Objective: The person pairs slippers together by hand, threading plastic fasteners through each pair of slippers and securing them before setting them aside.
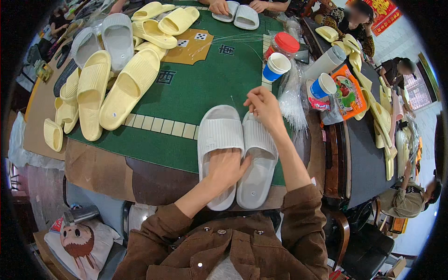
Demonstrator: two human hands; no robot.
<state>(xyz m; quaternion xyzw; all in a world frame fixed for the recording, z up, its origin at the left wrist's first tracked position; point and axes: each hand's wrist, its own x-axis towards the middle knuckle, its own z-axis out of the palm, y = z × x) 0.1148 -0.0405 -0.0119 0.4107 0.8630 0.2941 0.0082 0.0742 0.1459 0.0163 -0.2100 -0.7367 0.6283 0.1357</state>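
Observation:
A pair of light grey slippers lies side by side in front of me, toes pointing away. My left hand (226, 168) reaches into the left slipper (219, 133), its fingers hidden under the ribbed strap. Its thumb extends across to the inner edge of the right slipper (256, 177). Over that slipper's toe, my right hand (263, 107) is closed, fingertips pinched together; whatever they hold is too small to make out. A thin clear strand (232, 99) sticks up beside the toes.
Pale yellow slippers (130, 88) are heaped at left with grey ones (117, 42). Paper cups (276, 67), a red-lidded jar (283, 44) and clear plastic strands (293, 107) stand or lie at right. Across the green table, another person's hands touch grey slippers (246, 17).

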